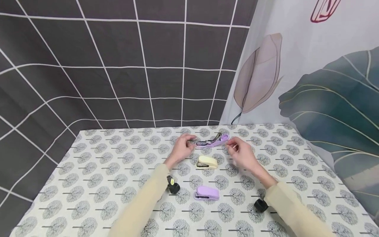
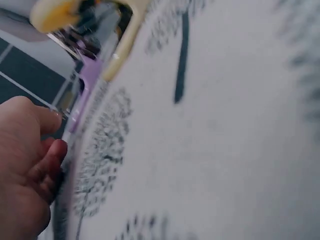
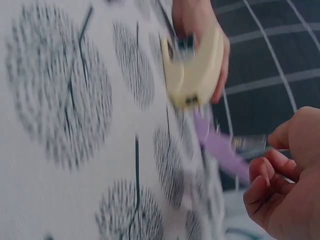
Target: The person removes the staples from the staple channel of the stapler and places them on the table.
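The step in hand looks to be work on the inside of a splayed-open, light purple plastic stapler with dark metal workings (image 1: 220, 142). It lies on the worktop, under a white cloth with a grey tree print (image 1: 118, 177), just beyond a closed cream plastic stapler (image 1: 207, 162). A closed light purple plastic stapler (image 1: 206, 193) sits on the near side of the cream one.

The left hand (image 1: 182, 146), beyond and left of the cream stapler, has index finger and thumb apart at the open stapler's narrow end; whether they grip it, I cannot tell. The right hand (image 1: 241, 152), beyond and right of the cream one, has curled fingers at the broad end; I cannot tell whether they clamp on anything.

The next move, I judge, calls for steadying the narrow end while the right hand works the broad part or raised metal piece.

The open stapler's long axis runs left to right across the cream one's far side, narrow end pointing left, broad end right and slightly farther away.
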The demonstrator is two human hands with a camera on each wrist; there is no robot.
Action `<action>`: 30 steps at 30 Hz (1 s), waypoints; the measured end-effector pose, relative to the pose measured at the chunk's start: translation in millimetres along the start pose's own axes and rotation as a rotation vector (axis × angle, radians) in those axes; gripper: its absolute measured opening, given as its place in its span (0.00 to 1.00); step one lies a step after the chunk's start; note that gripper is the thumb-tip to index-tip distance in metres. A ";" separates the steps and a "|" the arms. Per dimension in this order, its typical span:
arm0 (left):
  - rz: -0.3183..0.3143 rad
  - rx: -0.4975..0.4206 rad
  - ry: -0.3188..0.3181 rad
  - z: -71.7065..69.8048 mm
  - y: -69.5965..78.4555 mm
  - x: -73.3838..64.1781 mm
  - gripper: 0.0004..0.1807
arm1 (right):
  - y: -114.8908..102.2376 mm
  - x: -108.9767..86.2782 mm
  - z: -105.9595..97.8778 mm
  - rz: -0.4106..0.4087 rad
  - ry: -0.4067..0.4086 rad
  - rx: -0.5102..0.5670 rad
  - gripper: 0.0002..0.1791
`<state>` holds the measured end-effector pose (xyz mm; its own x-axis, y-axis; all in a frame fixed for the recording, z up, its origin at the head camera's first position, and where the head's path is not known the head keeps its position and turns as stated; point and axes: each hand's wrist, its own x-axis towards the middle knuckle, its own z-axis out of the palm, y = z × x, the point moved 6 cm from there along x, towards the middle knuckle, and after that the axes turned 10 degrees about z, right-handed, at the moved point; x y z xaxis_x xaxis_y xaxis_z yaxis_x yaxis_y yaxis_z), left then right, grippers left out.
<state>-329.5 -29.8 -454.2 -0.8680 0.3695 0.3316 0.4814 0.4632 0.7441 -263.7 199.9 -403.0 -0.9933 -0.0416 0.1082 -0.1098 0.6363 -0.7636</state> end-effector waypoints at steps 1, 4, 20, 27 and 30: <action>0.006 -0.014 0.002 -3.5 4.6 -2.4 0.21 | -7.7 -2.1 4.0 -0.048 -0.019 -0.013 0.09; 0.039 -0.058 -0.044 -9.3 19.9 -12.7 0.23 | -27.5 -7.7 17.4 -0.189 -0.088 -0.083 0.12; 0.136 0.098 -0.234 13.2 37.9 -52.7 0.21 | -51.9 -18.6 65.4 -0.335 -0.188 -0.247 0.22; 0.179 0.074 -0.161 13.3 37.6 -54.1 0.14 | -55.8 -20.5 68.0 -0.312 -0.187 -0.288 0.20; 0.168 0.054 -0.146 12.6 36.8 -55.0 0.14 | -57.3 -21.2 70.2 -0.307 -0.206 -0.299 0.20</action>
<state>-262.5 -23.0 -452.4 -0.7499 0.5563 0.3579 0.6273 0.4262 0.6518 -239.0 110.2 -406.2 -0.9066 -0.3949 0.1491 -0.4140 0.7634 -0.4957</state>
